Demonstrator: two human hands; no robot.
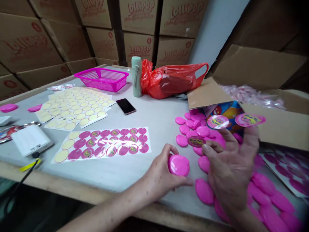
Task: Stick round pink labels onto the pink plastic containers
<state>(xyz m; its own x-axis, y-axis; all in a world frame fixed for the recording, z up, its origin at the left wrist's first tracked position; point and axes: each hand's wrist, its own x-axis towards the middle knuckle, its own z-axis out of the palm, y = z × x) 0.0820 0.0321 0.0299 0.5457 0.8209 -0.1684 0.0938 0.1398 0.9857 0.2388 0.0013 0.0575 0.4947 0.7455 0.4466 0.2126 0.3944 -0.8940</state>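
My left hand (160, 172) grips a glossy pink round case (179, 165) just above the table's near edge. To its right, my right hand (230, 167) is raised palm up with its fingers spread apart. A round pink sticker (196, 141) with yellow lettering is held at the thumb and forefinger. Two more round stickers, one paler (218, 122) and one pink (250, 120), cling to its other fingertips. Many similar pink cases (204, 191) lie loose beneath and around this hand. A sticker sheet (103, 143) lies left of my hands, with one end column peeled off.
Peeled backing sheets (77, 103), a phone (126, 106) and a pink basket (101, 79) lie at left and back. A green bottle (136, 77) stands beside a red bag (171, 80). An open carton (277, 119) is at right. A white power bank (31, 140) trails a cable.
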